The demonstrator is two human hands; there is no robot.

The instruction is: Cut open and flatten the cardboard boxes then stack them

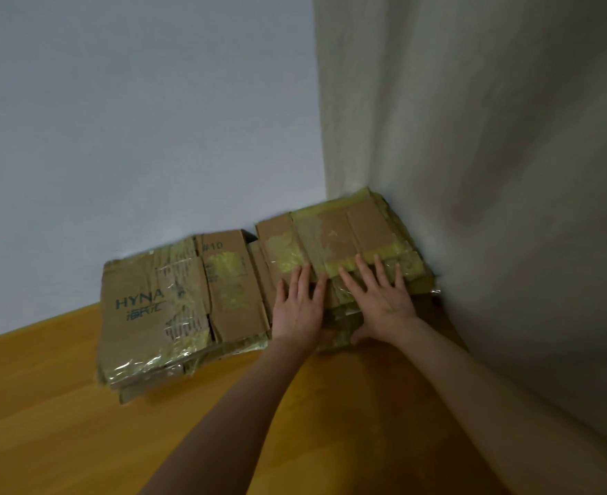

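Two stacks of flattened brown cardboard boxes lie on the wooden floor in the room's corner. The right stack [341, 237], patched with yellowish tape, sits against the curtain. My left hand [298, 305] lies flat on its near left part with fingers spread. My right hand [380, 294] presses flat on its near edge, fingers straight, thumb down over the front side. The left stack [173, 309] carries the print "HYNA" and "#10" and shiny tape; neither hand touches it.
A pale wall [134, 137] rises behind the stacks. A beige curtain [491, 173] hangs at the right, touching the right stack. The orange wooden floor [80, 423] spreads to the left and towards me.
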